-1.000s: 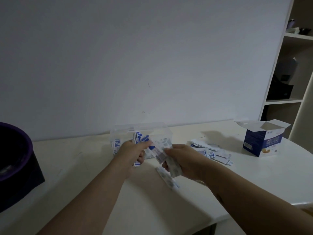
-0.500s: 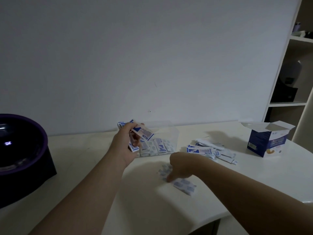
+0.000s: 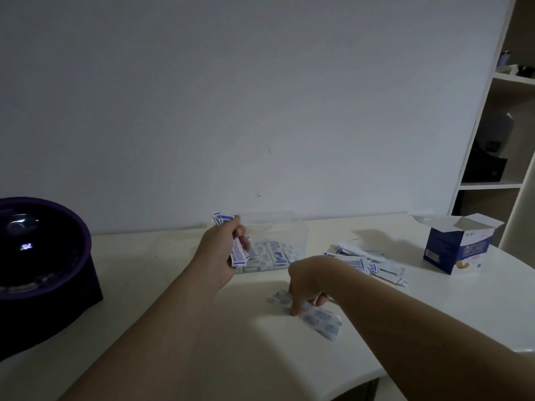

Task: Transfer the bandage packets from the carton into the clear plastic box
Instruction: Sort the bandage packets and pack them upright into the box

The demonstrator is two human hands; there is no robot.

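Bandage packets (image 3: 237, 253) are clamped in the left hand's (image 3: 218, 250) fingers at the left end of the clear plastic box (image 3: 289, 227), mid-frame, while the right hand (image 3: 309, 280) has dropped to pinch loose packets (image 3: 321, 321) off the worktop (image 3: 173, 328), so strays likely go in next.

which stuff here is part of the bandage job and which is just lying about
Part of the job:
clear plastic box, packets inside
open blue-and-white carton
loose pile of white-and-blue bandage packets between them
stack of packets gripped in the left hand
flat packets under the right hand

Just lying about:
dark purple-rimmed bowl at the left
white shelf unit
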